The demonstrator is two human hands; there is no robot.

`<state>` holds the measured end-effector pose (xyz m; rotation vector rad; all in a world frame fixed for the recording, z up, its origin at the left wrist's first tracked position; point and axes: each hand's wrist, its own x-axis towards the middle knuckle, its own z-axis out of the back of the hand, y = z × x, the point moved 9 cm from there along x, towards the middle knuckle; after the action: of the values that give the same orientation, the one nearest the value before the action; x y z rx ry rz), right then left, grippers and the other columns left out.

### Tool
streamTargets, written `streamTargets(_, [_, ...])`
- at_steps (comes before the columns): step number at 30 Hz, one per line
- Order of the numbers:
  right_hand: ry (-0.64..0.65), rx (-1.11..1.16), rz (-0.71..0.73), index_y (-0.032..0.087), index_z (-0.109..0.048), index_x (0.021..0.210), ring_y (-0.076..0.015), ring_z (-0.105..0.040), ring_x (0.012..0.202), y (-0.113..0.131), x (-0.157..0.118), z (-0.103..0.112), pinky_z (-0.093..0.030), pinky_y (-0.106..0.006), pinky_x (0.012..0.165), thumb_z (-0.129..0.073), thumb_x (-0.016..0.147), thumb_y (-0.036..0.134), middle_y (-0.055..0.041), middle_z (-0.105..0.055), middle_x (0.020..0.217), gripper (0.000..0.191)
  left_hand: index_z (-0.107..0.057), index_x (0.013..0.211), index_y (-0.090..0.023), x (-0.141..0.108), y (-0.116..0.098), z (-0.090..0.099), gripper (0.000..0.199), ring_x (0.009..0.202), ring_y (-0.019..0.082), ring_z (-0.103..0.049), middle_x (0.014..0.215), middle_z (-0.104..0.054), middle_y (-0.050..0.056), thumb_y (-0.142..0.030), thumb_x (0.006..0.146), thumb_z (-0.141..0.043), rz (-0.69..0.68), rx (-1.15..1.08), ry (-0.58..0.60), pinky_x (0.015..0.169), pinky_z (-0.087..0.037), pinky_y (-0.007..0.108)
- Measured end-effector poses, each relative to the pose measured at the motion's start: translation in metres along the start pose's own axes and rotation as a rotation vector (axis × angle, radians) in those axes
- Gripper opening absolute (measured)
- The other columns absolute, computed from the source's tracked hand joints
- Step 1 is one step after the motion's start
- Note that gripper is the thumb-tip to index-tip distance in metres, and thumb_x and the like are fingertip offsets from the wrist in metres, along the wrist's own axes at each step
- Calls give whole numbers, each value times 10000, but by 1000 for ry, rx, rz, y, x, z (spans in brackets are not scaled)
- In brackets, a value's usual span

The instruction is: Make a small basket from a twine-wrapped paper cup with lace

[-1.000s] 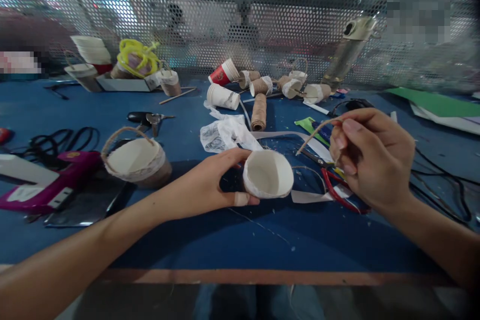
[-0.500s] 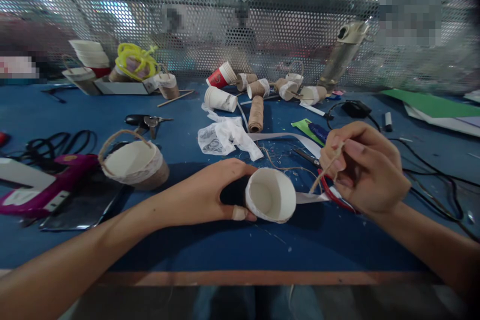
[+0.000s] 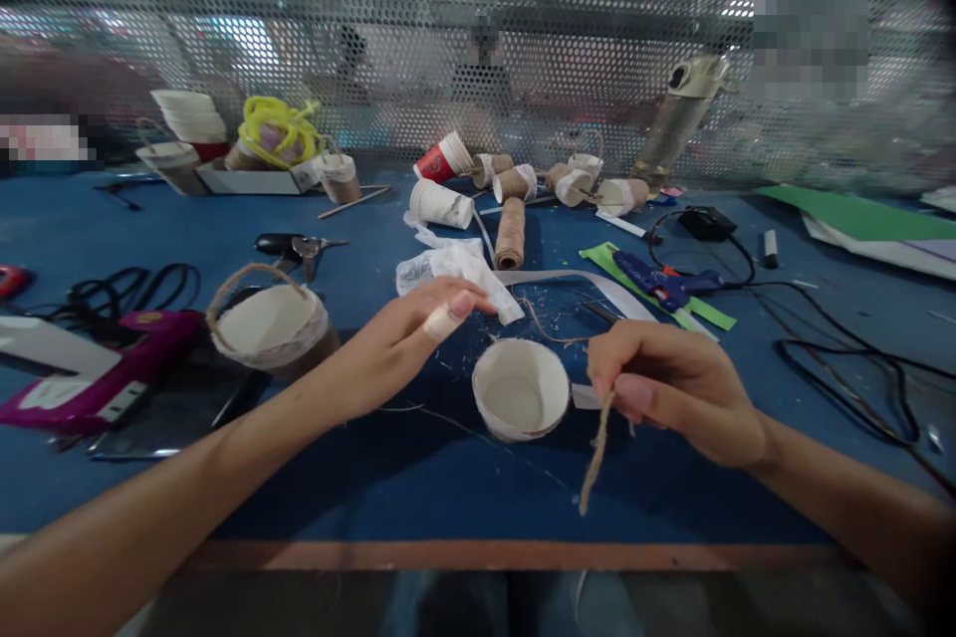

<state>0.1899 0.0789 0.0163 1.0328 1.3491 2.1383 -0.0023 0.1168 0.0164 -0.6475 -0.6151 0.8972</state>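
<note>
A white-lined cup (image 3: 521, 390) stands upright on the blue table, its mouth facing up, touched by neither hand. My left hand (image 3: 418, 338) hovers to the upper left of the cup, palm down, fingers stretched out, with a plaster on the thumb and nothing held. To the right of the cup, my right hand (image 3: 657, 383) pinches a short piece of brown twine (image 3: 597, 458), which hangs down from the fingertips. A finished-looking cup with a twine handle (image 3: 273, 323) stands at the left. Behind the hands lies crumpled white lace (image 3: 463, 269).
A purple glue gun (image 3: 149, 368) lies at the left, near keys (image 3: 306, 249). Further back are a twine spool (image 3: 511, 234), several wrapped cups and a bottle (image 3: 676, 119). At the right, a blue glue gun (image 3: 661, 279) rests on green paper, with black cables beside it.
My left hand has let go of the cup and risen to the upper left. The cup sits slightly further left. My right hand has moved left and down with the twine, uncovering the blue glue gun.
</note>
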Motion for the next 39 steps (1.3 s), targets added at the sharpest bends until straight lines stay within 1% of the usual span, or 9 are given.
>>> streamTargets(3, [38,-13,9,214,-672,983,-89,-512,602,2,2,-5,-380,-229,537,-564,1029,274,-1,-623,788,133,-720,1227,-237,3,16,8,544,1396,362,-474,1397,-635,119,-642,1020,-419,44,313,-133,1233,-298,575])
streamTargets(9, [44,-31,13,197,-670,969,-95,-525,582,3,3,-5,-402,-221,520,-566,1025,259,-10,-628,757,133,-685,1306,-142,4,35,-5,591,1380,377,-485,1423,-625,172,-606,1004,-478,61,521,-44,1210,-305,589])
streamTargets(16, [80,-40,75,200,-652,963,-114,-585,695,14,6,-12,-477,-240,553,-549,1009,218,-93,-655,1049,114,-565,1417,-149,5,27,4,627,1434,335,-475,1531,-541,172,-612,1005,-469,55,416,-101,1230,-332,535])
streamTargets(19, [132,-107,111,196,-641,962,-125,-620,737,19,8,-20,-514,-259,619,-531,1008,192,-105,-694,1101,120,-671,1224,-197,4,12,5,441,1380,319,-531,1434,-623,137,-549,988,-549,-36,319,-115,1219,-362,512])
streamTargets(22, [176,-159,112,195,-634,976,-150,-653,810,16,8,-25,-531,-264,665,-522,1009,184,-99,-730,1049,118,-708,1139,-239,2,-3,-2,319,1282,281,-612,1319,-704,86,-490,1006,-563,-93,135,-17,1180,-425,465])
streamTargets(25, [170,-123,44,195,-634,1018,-123,-636,759,7,6,-23,-522,-223,617,-514,1028,206,-86,-733,1029,121,-725,1158,-245,-3,-19,-9,315,1290,302,-619,1372,-684,88,-481,998,-590,-155,-49,118,1155,-462,461])
streamTargets(27, [146,-53,-9,195,-627,1033,-91,-604,682,1,5,-20,-501,-188,549,-508,1044,226,-83,-721,1044,124,-722,1204,-262,-8,-26,-15,381,1360,334,-573,1449,-635,90,-504,910,-725,-193,-110,205,1188,-431,477])
streamTargets(31, [101,61,-65,194,-604,1042,-42,-532,546,-5,3,-17,-474,-166,490,-507,1062,258,-68,-702,1023,117,-609,1384,-308,-13,-26,-22,745,1424,338,-521,1526,-569,77,-430,719,-923,-175,-128,273,1202,-431,453])
streamTargets(39, [-102,220,-81,205,-637,1005,-43,-511,469,-10,1,1,-416,-176,419,-555,1042,302,-34,-694,926,132,-474,1481,-281,-13,-16,-33,773,1322,310,-609,1424,-635,80,-372,811,-849,-47,-146,304,1159,-481,434])
